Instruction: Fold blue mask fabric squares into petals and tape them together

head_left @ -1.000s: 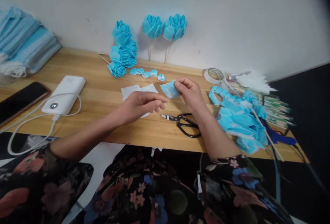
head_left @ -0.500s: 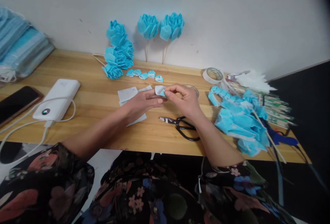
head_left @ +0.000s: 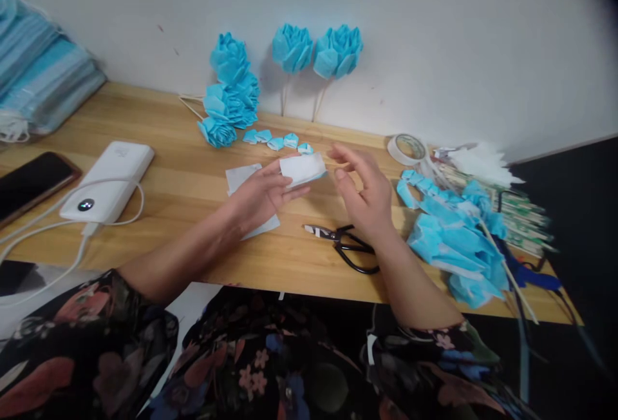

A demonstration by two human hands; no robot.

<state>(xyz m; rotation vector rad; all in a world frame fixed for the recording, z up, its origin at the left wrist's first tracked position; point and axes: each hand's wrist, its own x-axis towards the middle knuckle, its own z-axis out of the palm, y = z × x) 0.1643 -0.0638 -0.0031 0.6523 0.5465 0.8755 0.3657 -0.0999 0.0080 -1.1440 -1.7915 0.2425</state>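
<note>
My left hand (head_left: 261,198) is closed on a small rectangular piece of thin fabric (head_left: 303,167), pale on top with a blue edge showing underneath. The thumb rests at its near corner and other fingers pass beneath. Just to its right, my right hand (head_left: 365,193) hovers with thumb and fingers apart, holding nothing. Flat pale pieces (head_left: 240,177) lie on the table, partly hidden behind and under my left hand. Beyond the hands is a row of several small folded blue petals (head_left: 276,143). Black-handled scissors (head_left: 345,239) lie below my right hand.
Blue fabric flowers on sticks (head_left: 292,49) lean at the wall, others (head_left: 232,101) lie at left. A tape roll (head_left: 408,148), crumpled blue fabric (head_left: 454,246) and a blue-handled tool (head_left: 535,276) are right. A cabled power bank (head_left: 111,181), phone (head_left: 36,185) and masks (head_left: 46,78) occupy the left.
My right hand has let go of the blue corner and drawn off to the right, its fingers spreading. The piece now shows a broader pale face in my left hand, which has turned.
</note>
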